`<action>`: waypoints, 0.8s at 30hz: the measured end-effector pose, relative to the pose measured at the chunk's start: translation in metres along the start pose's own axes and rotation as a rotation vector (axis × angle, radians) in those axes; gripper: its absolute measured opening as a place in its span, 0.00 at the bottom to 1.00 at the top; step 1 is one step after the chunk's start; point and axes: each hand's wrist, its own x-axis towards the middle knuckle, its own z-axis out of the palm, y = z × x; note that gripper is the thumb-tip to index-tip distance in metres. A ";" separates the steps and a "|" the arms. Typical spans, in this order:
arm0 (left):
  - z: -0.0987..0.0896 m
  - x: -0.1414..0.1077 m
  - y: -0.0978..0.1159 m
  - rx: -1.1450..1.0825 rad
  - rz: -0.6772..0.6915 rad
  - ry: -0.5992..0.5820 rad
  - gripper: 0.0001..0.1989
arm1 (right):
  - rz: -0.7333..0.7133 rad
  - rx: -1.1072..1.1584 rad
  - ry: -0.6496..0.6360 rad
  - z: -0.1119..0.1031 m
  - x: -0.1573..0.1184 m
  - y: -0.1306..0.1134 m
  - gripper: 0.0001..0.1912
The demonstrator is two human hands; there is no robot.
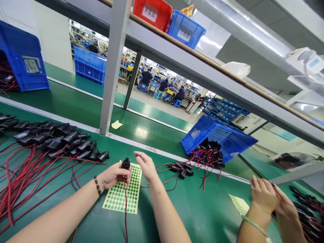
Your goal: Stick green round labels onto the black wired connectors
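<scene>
left hand (118, 174) grasps a wired black part (126, 164) above a dotted sheet (133, 199).
right hand (147, 167) loose, seemingly empty; work looks midway: large pile (57, 143) left, more parts (181, 170) right.

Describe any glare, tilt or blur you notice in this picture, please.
Head view: glare makes a bright patch on the green surface, right of the cream scrap; head view: the overhead shelf slopes down rightward, so the picture looks tilted; head view: the white object at upper right looks soft and smeared; head view: the black part in the left hand is too dark for fine detail.
</scene>
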 end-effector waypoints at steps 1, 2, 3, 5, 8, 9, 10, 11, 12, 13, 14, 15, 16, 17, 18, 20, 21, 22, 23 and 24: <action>-0.004 0.001 0.000 0.129 -0.020 -0.035 0.07 | 0.028 -0.063 0.055 0.000 0.006 0.006 0.14; -0.007 0.002 0.000 0.268 -0.050 -0.079 0.07 | 0.051 -0.117 0.086 0.002 0.012 0.011 0.13; -0.010 0.002 0.000 0.400 -0.083 -0.126 0.07 | 0.067 -0.159 0.089 0.005 0.018 0.017 0.12; -0.012 0.003 -0.002 0.598 -0.131 -0.209 0.07 | 0.074 -0.207 0.034 0.017 0.027 0.024 0.08; -0.013 0.004 -0.006 0.757 -0.175 -0.300 0.10 | 0.090 -0.270 -0.046 0.041 0.037 0.029 0.06; -0.013 0.005 -0.006 0.782 -0.188 -0.319 0.11 | 0.102 -0.287 -0.067 0.048 0.040 0.030 0.07; -0.013 0.005 -0.006 0.798 -0.198 -0.333 0.11 | 0.115 -0.301 -0.085 0.053 0.043 0.031 0.07; -0.014 0.005 -0.006 0.807 -0.202 -0.345 0.11 | 0.129 -0.313 -0.100 0.058 0.046 0.032 0.08; -0.014 0.005 -0.005 0.816 -0.202 -0.354 0.11 | 0.141 -0.322 -0.112 0.061 0.048 0.033 0.08; -0.014 0.005 -0.005 0.828 -0.200 -0.360 0.11 | 0.151 -0.328 -0.121 0.063 0.050 0.034 0.07; -0.014 0.005 -0.004 0.843 -0.199 -0.364 0.11 | 0.159 -0.331 -0.126 0.064 0.051 0.035 0.07; -0.014 0.005 -0.003 0.855 -0.199 -0.364 0.10 | 0.164 -0.330 -0.128 0.065 0.052 0.035 0.08; -0.015 0.005 -0.002 0.863 -0.199 -0.361 0.10 | 0.168 -0.324 -0.127 0.066 0.053 0.035 0.08; -0.015 0.005 -0.001 0.867 -0.199 -0.357 0.10 | 0.168 -0.312 -0.125 0.067 0.053 0.035 0.08; -0.015 0.005 -0.001 0.869 -0.201 -0.353 0.10 | 0.167 -0.294 -0.125 0.068 0.052 0.034 0.08; -0.016 0.005 -0.001 0.873 -0.202 -0.353 0.10 | 0.156 -0.234 -0.133 0.069 0.050 0.031 0.07; -0.017 0.005 -0.001 0.869 -0.204 -0.355 0.10 | 0.148 -0.194 -0.140 0.068 0.049 0.030 0.06; -0.017 0.005 -0.002 0.854 -0.208 -0.364 0.10 | 0.140 -0.148 -0.143 0.066 0.046 0.028 0.06; -0.018 0.005 -0.003 0.823 -0.215 -0.376 0.11 | 0.133 -0.099 -0.141 0.063 0.044 0.027 0.05; -0.018 0.005 -0.004 0.774 -0.216 -0.382 0.11 | 0.129 -0.048 -0.128 0.058 0.040 0.026 0.04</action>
